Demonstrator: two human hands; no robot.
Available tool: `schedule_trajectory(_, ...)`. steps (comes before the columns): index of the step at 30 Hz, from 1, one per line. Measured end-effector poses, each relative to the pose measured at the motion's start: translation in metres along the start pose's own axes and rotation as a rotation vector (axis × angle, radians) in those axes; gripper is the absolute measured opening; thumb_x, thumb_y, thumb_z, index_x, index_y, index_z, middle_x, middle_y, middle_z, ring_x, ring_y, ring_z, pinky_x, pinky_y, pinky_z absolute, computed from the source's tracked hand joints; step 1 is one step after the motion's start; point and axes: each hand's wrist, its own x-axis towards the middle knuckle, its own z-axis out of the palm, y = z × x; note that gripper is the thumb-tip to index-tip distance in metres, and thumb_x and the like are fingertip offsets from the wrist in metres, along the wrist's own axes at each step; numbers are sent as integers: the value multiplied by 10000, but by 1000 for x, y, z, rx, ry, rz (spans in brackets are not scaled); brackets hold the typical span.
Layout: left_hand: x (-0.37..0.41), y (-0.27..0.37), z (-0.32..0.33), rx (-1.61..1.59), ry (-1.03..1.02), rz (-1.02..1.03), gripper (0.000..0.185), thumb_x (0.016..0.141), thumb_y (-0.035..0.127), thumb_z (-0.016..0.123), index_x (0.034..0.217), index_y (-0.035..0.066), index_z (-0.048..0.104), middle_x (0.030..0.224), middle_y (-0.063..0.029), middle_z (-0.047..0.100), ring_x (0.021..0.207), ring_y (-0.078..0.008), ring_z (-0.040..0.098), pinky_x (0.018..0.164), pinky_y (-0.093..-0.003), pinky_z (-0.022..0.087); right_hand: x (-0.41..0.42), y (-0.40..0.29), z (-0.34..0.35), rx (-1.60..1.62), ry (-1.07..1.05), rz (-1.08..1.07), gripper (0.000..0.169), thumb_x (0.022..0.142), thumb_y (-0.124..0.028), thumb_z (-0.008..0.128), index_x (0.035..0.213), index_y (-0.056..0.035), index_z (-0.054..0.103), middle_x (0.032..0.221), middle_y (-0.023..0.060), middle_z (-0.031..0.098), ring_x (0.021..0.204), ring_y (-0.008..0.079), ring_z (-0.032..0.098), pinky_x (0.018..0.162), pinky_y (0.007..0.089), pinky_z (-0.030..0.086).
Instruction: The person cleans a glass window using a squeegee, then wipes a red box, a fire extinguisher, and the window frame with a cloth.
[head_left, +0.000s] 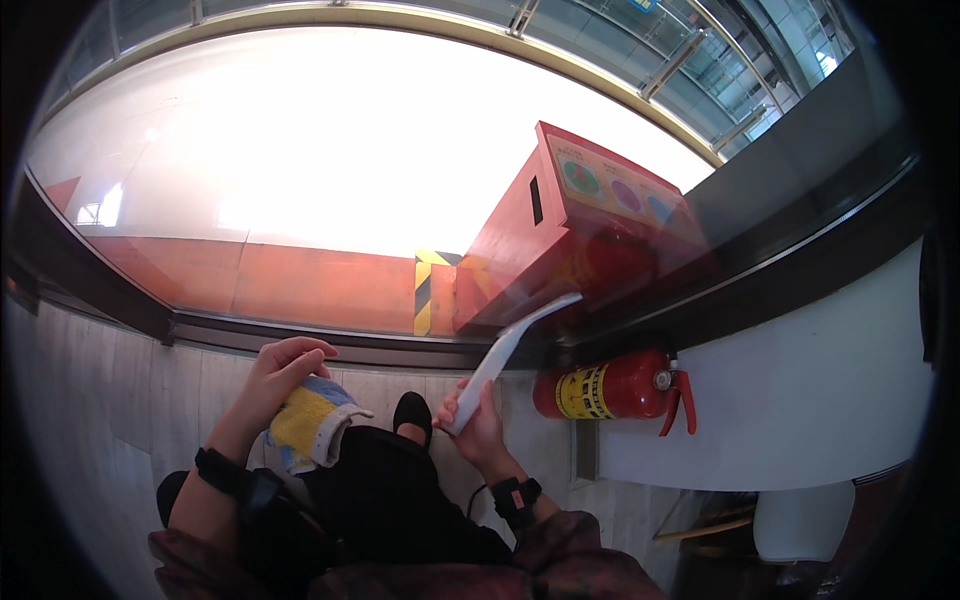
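Before me stands a large glass pane (300, 285) with a dark frame. My right hand (480, 431) grips the handle of a slim white tool (495, 356). Its thin, bent head points up and to the right, close to the glass; I cannot tell its exact kind. My left hand (281, 371), with fingers curled, is at a folded yellow and blue cloth (304, 427) with a pale edge. The cloth hangs below the hand by my left thigh, and the fingers gripping it are partly hidden.
A red fire extinguisher (607, 386) lies at the right, beside a white rounded surface (757, 420). Behind the glass is a red metal box (517, 232) near yellow-black tape (423, 300). A white chair (802, 521) is at lower right. My shoe (412, 411) rests on the plank floor (127, 382).
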Motion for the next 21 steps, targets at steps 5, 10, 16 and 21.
schedule_trajectory(5,1,-1,2,-37,3,10,216,763,201,484,853,12,536,658,-34,525,592,-76,508,532,-175,431,9,-9,-47,-576,66,-161,223,816,-301,338,861,-83,345,608,38,407,532,129,434,530,286,402)
schedule_trajectory(10,7,-1,0,2,-7,16,215,760,201,487,849,12,540,678,-31,527,616,-77,507,547,-183,429,12,-8,-87,-1075,398,-265,189,780,-225,446,779,-38,419,555,11,422,443,80,424,414,212,375)
schedule_trajectory(16,8,-3,-1,115,23,27,237,755,218,490,855,11,548,729,-38,537,664,-75,497,583,-190,419,-4,-31,-92,-1340,343,-455,264,734,-269,519,861,-39,490,557,30,486,425,87,460,387,220,374)
schedule_trajectory(21,10,3,9,102,11,-11,247,749,234,494,858,19,544,707,-36,532,630,-69,493,568,-187,423,2,-35,-137,-1560,552,-494,322,719,-285,521,934,-50,466,641,78,525,561,205,517,492,302,401)
